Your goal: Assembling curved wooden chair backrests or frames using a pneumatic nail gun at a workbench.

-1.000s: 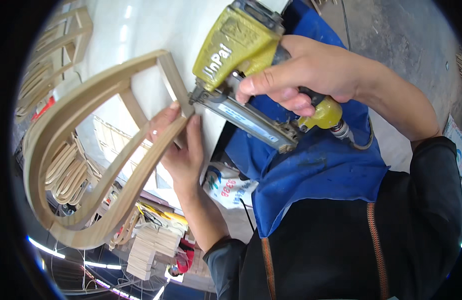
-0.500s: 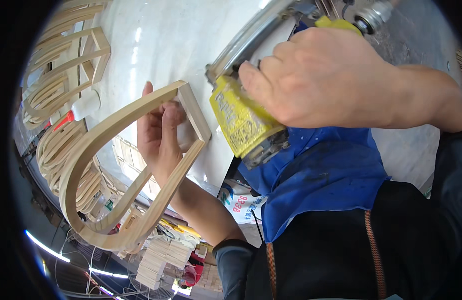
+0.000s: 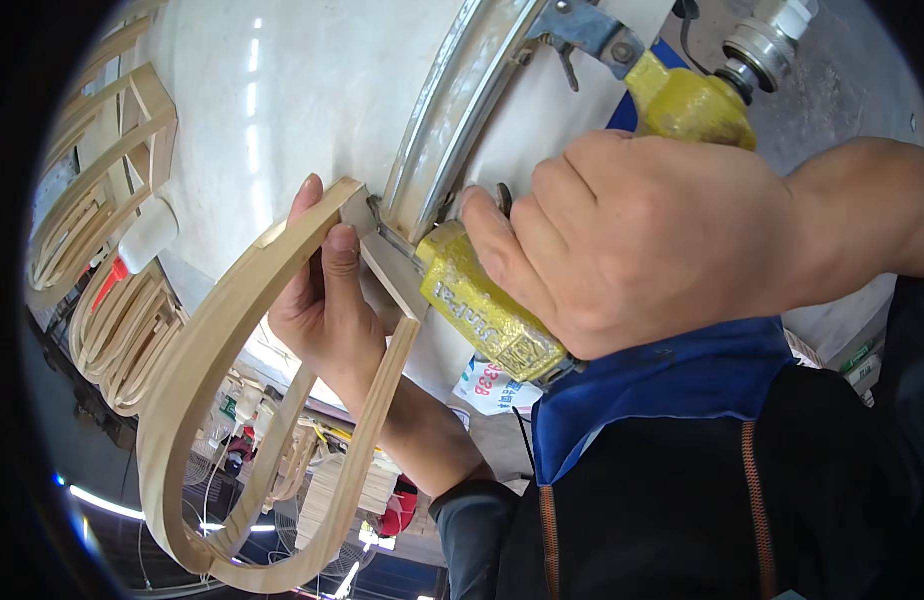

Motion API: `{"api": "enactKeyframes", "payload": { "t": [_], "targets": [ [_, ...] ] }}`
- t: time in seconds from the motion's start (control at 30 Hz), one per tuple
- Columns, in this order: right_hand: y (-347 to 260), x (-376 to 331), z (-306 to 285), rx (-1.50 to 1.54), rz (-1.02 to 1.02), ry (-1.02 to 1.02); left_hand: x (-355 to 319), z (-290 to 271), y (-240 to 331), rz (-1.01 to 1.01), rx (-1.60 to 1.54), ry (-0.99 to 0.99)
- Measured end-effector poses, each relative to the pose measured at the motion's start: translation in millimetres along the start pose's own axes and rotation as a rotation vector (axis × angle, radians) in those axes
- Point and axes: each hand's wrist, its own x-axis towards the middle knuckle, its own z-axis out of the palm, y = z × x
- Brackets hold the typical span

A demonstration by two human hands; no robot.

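Observation:
My left hand (image 3: 327,300) grips a curved, pale wooden frame (image 3: 197,380) near its upper end, thumb on the front face, fingers behind the short crosspiece. The frame bends in a long loop down to the lower left. My right hand (image 3: 632,250) is wrapped around a yellow pneumatic nail gun (image 3: 487,310). The gun's metal nose touches the frame's upper corner, right beside my left thumb. The gun's long metal magazine (image 3: 462,110) runs up and away, and an air fitting (image 3: 767,35) sits at its yellow handle end.
A white, glossy table top (image 3: 282,100) lies behind the work. Several finished curved wooden frames (image 3: 102,180) are stacked at its left edge. Below are bundles of wood strips (image 3: 332,490), a fan and a printed bag (image 3: 492,385). I wear a blue apron (image 3: 672,390).
The nail gun has swung round and closed in, its nose now against the frame's upper corner. My left hand has shifted its hold on the frame, which has tilted and come nearer.

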Motion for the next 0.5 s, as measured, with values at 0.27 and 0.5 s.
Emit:
{"api": "enactKeyframes", "payload": {
  "t": [0.27,0.5],
  "targets": [
    [3.7,-6.2,1.5,0.178,0.048,-0.070,-2.4,1.1,-4.3,0.020,0.019,0.024],
    [4.3,-2.8,13.8,0.195,0.196,0.201,-1.7,4.0,-2.7,0.049,0.042,0.037]
  ]
}}
